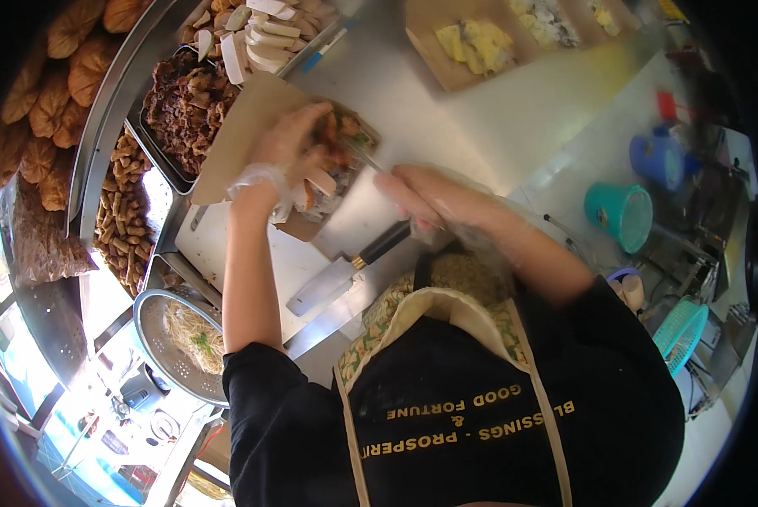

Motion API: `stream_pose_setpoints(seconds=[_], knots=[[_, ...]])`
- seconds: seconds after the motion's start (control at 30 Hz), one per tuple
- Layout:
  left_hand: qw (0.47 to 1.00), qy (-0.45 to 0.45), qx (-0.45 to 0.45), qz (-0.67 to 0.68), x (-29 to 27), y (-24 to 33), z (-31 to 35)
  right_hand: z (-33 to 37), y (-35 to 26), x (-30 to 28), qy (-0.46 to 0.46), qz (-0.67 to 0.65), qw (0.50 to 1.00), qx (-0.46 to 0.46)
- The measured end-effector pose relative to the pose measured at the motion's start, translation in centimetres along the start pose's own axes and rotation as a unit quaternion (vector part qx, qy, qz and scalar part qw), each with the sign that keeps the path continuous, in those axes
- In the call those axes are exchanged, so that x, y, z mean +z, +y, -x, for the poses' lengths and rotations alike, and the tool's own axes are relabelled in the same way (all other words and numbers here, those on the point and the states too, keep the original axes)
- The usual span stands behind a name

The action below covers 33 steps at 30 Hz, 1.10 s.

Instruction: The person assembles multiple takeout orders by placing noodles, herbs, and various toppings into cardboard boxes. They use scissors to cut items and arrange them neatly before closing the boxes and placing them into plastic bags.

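An opened brown paper box (243, 127) holds mixed food with dark meat, greens and pale slices. My left hand (290, 144), in a clear plastic glove, rests over the box among the food; its fingertips are blurred. Right of the box, my gloved right hand (413, 194) is closed round a thin metal utensil (365, 157). The utensil's far end reaches into the food, and its kind is hidden. Below the box lies a cleaver (321, 287) with a black handle, close under my right hand.
Trays of dark chopped meat (184, 106), sliced white pieces (269, 42) and small brown pieces (125, 211) line the left. A colander of noodles (163, 338) stands nearer. More open boxes (446, 72) lie at the back; a teal bucket (618, 215) stands right.
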<state>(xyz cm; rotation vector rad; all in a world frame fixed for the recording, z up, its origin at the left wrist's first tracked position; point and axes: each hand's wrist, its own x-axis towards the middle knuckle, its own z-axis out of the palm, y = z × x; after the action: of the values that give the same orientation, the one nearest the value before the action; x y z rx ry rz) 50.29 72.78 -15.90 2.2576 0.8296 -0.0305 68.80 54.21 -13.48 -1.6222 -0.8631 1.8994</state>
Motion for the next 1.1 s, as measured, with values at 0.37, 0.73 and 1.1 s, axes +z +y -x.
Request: stream_pose_setpoints(seconds=[0.37,0.73,1.1], knots=[[0.944,0.270,0.111,-0.151,-0.1,1.1,6.0,-1.5,4.1,4.3,0.212,0.528,0.760,-0.315],[0.931,0.365,-0.021,0.001,-6.0,1.0,25.5,3.6,-28.6,19.4,0.171,0.558,0.469,-0.664],[0.898,0.408,-0.162,0.046,-3.1,-5.5,30.2,-13.5,-46.4,34.7,0.197,0.695,0.410,-0.558]])
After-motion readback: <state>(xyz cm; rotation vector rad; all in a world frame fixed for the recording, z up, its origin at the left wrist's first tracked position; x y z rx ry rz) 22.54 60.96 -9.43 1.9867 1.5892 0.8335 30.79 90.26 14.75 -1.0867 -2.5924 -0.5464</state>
